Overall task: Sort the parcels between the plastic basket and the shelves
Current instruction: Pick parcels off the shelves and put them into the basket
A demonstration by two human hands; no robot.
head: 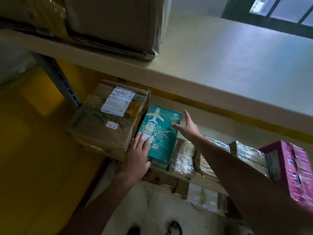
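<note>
A person's shoes (pixel 174 228) show on the floor at the bottom edge, both bare forearms reaching up and away from the camera. To the right, a pink box (pixel 294 170) wrapped in clear film sits nearest the lens, with wrapped parcels (pixel 183 158) in shiny film lined up beside it.

The left hand (pixel 138 155) lies flat on the near left corner of a teal box (pixel 160 131), fingers straight and close together. The right hand (pixel 187 128) is spread wide at the box's far right edge, thumb over the lid; whether it touches cannot be told.

The teal box, printed with a white aeroplane and small household icons under clear tape, lies flat between the wrapped parcels and a brown box (pixel 101 126), touching the latter.

That brown box carries a white shipping label (pixel 117 103), its print too blurred to read, and a small handwritten sticker (pixel 112 125), also illegible.

Above runs a pale shelf board (pixel 186 78) bearing a large carton (pixel 115 22). A dark-framed window (pixel 279 11) sits far right.
</note>
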